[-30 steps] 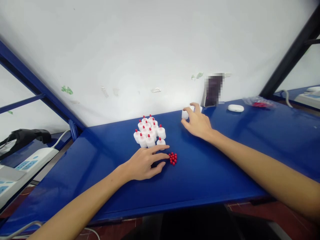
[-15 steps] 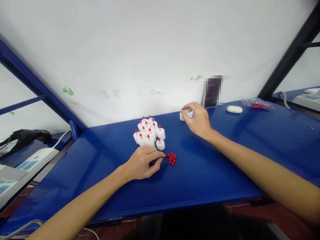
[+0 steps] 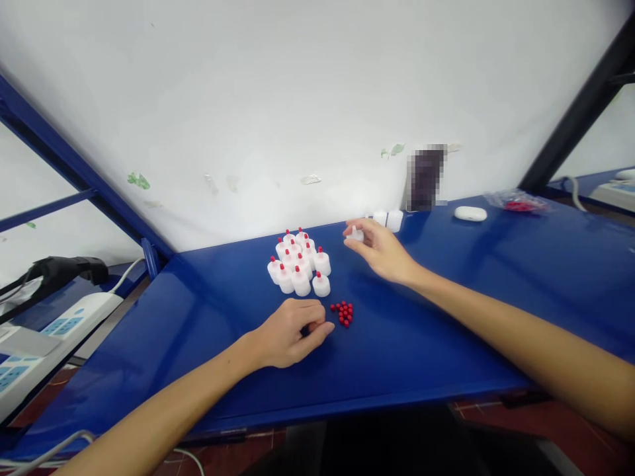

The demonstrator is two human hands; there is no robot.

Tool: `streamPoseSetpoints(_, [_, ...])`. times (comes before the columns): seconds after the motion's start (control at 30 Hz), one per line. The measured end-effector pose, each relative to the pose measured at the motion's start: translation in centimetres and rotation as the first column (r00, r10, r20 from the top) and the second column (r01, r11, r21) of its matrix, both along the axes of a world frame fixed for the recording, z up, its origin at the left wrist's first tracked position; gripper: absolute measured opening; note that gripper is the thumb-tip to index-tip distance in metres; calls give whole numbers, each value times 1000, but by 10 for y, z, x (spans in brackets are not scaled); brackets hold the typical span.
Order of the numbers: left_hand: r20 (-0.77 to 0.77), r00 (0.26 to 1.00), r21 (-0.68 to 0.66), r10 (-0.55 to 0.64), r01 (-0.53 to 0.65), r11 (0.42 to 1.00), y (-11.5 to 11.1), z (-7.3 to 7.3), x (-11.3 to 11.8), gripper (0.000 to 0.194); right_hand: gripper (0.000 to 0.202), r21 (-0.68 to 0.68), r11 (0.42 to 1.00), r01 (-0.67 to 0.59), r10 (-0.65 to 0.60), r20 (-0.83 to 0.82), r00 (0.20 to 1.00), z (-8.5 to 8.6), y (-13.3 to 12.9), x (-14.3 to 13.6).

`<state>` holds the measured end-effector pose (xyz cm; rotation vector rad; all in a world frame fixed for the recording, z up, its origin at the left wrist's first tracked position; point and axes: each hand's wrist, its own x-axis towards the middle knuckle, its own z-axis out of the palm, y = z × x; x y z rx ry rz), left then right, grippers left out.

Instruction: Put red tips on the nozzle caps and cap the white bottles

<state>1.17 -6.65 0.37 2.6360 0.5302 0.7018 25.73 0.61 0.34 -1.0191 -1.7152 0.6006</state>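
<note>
My right hand (image 3: 384,254) is closed on a small white bottle (image 3: 356,235) with a bare nozzle pointing up, above the blue table near the wall. My left hand (image 3: 290,336) is closed low over the table, thumb and curled fingers together. Whatever those fingers hold, if anything, is hidden. Just right of it lies a small pile of red caps (image 3: 343,313). Beyond my left hand stand several white bottles (image 3: 300,284) in a tight group, upright, each with a red tip. Behind my right hand, more white bottles (image 3: 395,221) stand against the wall.
A blurred dark phone (image 3: 426,180) leans on the wall. Right of it are a white rounded case (image 3: 470,213) and a clear plastic bag (image 3: 518,201) with red contents. White power strips (image 3: 74,324) lie at the left beyond the blue frame. The blue table (image 3: 426,350) ends at the front edge.
My right hand has lifted a bottle away from the wall and brought it left and toward me. My left hand has drawn back slightly from the red caps, its fingers curling closed.
</note>
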Motion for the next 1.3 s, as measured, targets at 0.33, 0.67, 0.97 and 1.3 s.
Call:
streamPoseSetpoints(0.33, [-153, 987, 136, 48, -27, 990, 8, -4, -2, 27, 15, -102, 977, -187, 192, 39, 981, -1, -9, -3])
streamPoseSetpoints(0.67, [-208, 975, 115, 73, -50, 992, 10, -1, 0, 30, 22, -83, 988, -130, 138, 104, 985, -5, -4, -1])
streamPoseSetpoints(0.97, [-195, 968, 32, 158, -155, 987, 7, 0, 1, 18, 16, -53, 990, -127, 132, 97, 986, 0, -17, -6])
streamPoseSetpoints(1.3, [-272, 947, -4, 172, -179, 984, 9, 1, 6, 19, 33, 19, 965, -261, 262, -65, 963, -1, -29, -12])
